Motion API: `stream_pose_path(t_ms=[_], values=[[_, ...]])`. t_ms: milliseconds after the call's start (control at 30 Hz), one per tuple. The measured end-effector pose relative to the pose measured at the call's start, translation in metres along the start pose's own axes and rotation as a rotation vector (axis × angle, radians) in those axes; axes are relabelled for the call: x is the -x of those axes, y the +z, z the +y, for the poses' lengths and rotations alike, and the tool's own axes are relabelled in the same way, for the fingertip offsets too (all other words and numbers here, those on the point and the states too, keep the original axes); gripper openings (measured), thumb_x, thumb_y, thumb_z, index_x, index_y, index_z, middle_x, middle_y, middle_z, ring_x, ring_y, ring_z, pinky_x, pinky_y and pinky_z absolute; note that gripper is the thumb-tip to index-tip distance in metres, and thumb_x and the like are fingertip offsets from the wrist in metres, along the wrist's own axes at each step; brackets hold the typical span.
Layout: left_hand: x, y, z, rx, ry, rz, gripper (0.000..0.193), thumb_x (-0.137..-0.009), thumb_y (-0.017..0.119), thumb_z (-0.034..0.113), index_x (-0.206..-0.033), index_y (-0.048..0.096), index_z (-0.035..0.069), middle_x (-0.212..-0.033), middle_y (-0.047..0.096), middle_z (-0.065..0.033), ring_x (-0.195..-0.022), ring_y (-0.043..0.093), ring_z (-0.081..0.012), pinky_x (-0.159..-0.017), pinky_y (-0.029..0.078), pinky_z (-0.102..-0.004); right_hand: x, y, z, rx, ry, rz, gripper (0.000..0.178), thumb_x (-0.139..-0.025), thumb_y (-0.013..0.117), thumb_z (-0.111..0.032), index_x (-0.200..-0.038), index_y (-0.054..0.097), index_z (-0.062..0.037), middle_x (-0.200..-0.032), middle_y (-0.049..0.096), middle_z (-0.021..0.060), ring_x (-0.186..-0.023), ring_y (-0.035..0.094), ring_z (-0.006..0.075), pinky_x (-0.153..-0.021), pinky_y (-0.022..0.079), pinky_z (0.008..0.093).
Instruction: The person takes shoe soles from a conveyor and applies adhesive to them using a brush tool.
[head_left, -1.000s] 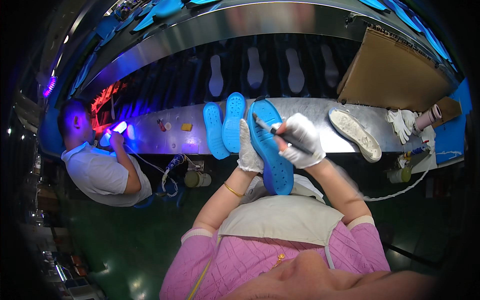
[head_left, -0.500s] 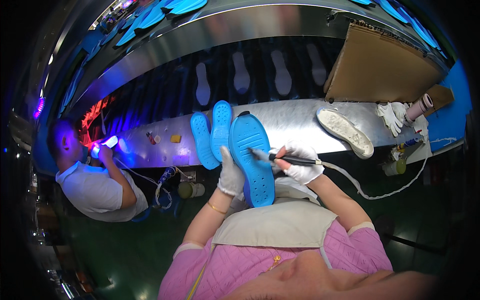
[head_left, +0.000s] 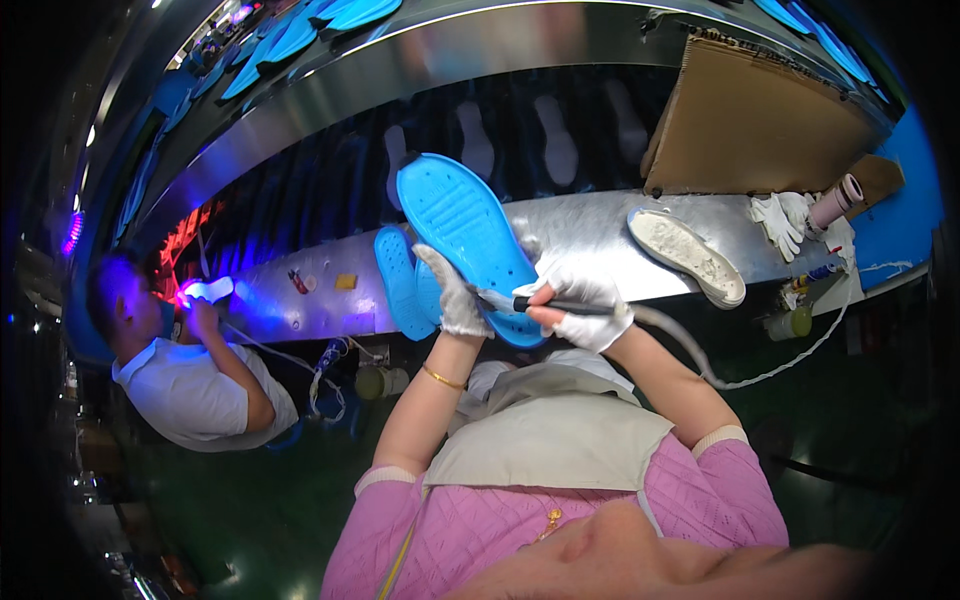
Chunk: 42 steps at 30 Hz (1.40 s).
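My left hand (head_left: 458,300), in a white glove, grips the near left edge of a large blue shoe sole (head_left: 465,215). The sole is tilted, its far end leaning left and bearing a small black piece at the tip. In my gloved right hand (head_left: 590,312), bare fingertips pinch a black-handled brush (head_left: 496,301) fed by a pale hose. Its bristles meet the near part of the sole, close to my left fingers. Beyond my left hand lie two smaller blue insoles, one in plain view (head_left: 394,262) and the other (head_left: 428,288) mostly covered by the large sole.
A metal ledge (head_left: 590,230) runs ahead, bearing a whitish-coated sole (head_left: 688,255), white gloves (head_left: 778,225) and a yellow block (head_left: 346,282). Behind it, a dark conveyor (head_left: 520,100) carries insole shapes. Cardboard (head_left: 765,125) stands at right. A co-worker (head_left: 205,390) works at left under purple light.
The large sole has moved away from my body and its far end has swung left. The brush has shifted from the sole's middle to its near part.
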<state>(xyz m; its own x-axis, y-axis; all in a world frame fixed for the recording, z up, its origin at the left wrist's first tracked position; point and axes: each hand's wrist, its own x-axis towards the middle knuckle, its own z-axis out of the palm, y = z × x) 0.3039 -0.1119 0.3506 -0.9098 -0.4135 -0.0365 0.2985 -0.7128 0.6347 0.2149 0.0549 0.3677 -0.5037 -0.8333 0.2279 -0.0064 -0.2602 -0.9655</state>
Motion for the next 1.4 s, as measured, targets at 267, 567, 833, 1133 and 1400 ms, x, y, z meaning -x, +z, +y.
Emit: stream_pose_path(t_ms=[267, 567, 833, 1133, 1400], values=[[-0.024, -0.004, 0.016, 0.339, 0.160, -0.323, 0.123, -0.064, 0.036, 0.097, -0.145, 0.038, 0.004, -0.134, 0.055, -0.0208, -0.113, 0.061, -0.0388, -0.104, 0.047, -0.0527, -0.005, 0.007, -0.004, -0.067, -0.061, -0.028, 0.011, -0.084, 0.073, 0.001, -0.093, 0.068, -0.0029, -0.095, 0.072, 0.0123, -0.072, 0.067, 0.0122, -0.065, 0.055, 0.0244], [-0.034, -0.009, 0.037, 0.263, 0.193, -0.495, 0.127, -0.055, 0.052, 0.093, -0.145, 0.038, 0.004, -0.134, 0.054, -0.0225, -0.120, 0.058, -0.0393, -0.103, 0.048, -0.0529, -0.008, 0.005, 0.001, -0.021, -0.043, 0.026, 0.018, -0.082, 0.075, 0.000, -0.094, 0.063, -0.0041, -0.086, 0.068, 0.0111, -0.071, 0.067, 0.0148, -0.066, 0.054, 0.0250], [-0.041, -0.008, 0.055, -0.108, 0.030, -0.573, 0.128, -0.052, 0.061, 0.090, -0.147, 0.040, 0.007, -0.136, 0.053, -0.0277, -0.119, 0.059, -0.0421, -0.089, 0.057, -0.0504, -0.020, -0.017, -0.004, -0.373, 0.430, -0.071, 0.020, -0.073, 0.080, -0.001, -0.085, 0.065, -0.0051, -0.087, 0.069, 0.0125, -0.072, 0.067, 0.0176, -0.067, 0.055, 0.0285], [-0.055, 0.008, 0.071, -0.634, -0.126, -0.409, 0.116, -0.064, 0.059, 0.085, -0.143, 0.043, 0.001, -0.128, 0.060, -0.0237, -0.109, 0.066, -0.0342, -0.085, 0.060, -0.0430, -0.022, -0.007, -0.007, 0.168, 0.162, -0.150, 0.014, -0.075, 0.071, 0.006, -0.082, 0.066, -0.0051, -0.085, 0.068, 0.0080, -0.080, 0.067, 0.0165, -0.069, 0.056, 0.0274], [-0.061, 0.032, 0.072, -0.864, -0.331, 0.077, 0.088, -0.083, 0.057, 0.075, -0.135, 0.055, 0.004, -0.121, 0.064, -0.0150, -0.100, 0.066, -0.0239, -0.087, 0.057, -0.0386, -0.032, -0.012, -0.005, 0.362, -0.125, -0.175, 0.014, -0.072, 0.072, 0.003, -0.078, 0.062, -0.0046, -0.087, 0.061, 0.0106, -0.080, 0.061, 0.0201, -0.073, 0.050, 0.0303]])
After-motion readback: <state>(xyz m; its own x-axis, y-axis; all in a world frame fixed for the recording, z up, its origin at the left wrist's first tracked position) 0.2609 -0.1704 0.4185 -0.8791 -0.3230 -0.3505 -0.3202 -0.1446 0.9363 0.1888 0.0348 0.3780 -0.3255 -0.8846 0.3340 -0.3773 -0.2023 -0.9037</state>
